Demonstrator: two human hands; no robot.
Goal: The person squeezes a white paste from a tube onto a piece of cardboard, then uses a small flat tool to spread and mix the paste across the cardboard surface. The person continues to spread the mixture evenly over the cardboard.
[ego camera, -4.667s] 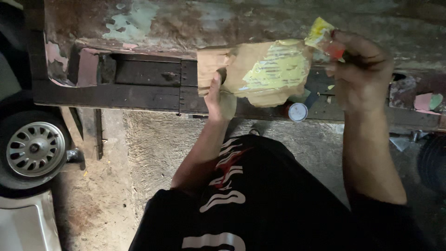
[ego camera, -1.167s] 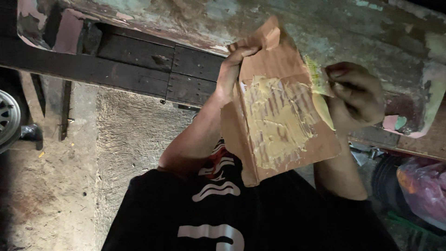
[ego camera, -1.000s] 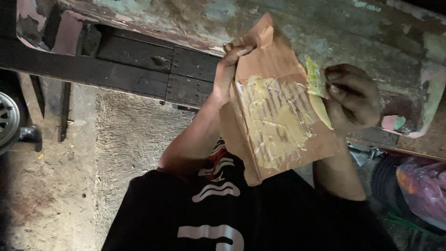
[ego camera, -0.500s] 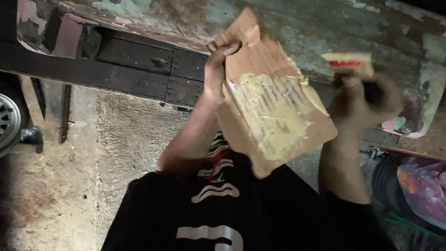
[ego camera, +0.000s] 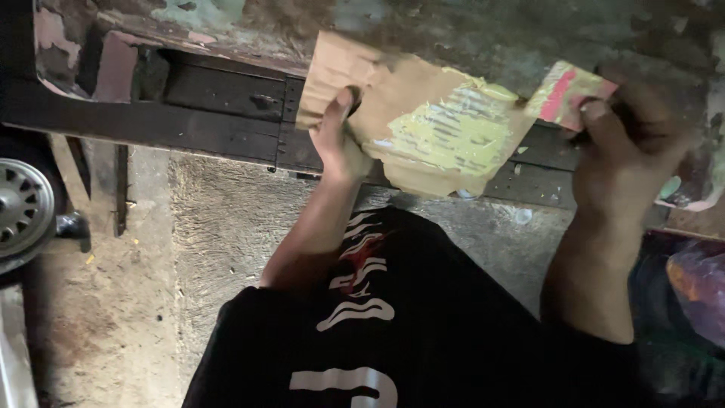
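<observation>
The cardboard (ego camera: 423, 121), light, floppy and smeared with sticky yellow paste (ego camera: 453, 136), is gripped by the left hand (ego camera: 340, 140) at its clean edge; a small card (ego camera: 566, 94) is pinched by the right hand (ego camera: 627, 159).

Torn brown cardboard sheet (ego camera: 393, 113): tan, smeared pale yellow with grey-white streaks just right of the left hand's (ego camera: 340, 143) grip. Small flat yellow scraper card (ego camera: 565, 94): red stripe above the right hand's (ego camera: 627, 159) fingers. Black shirt (ego camera: 423, 325): white and red markings. Worn metal panel (ego camera: 249, 19): rust-brown, green patches.
</observation>
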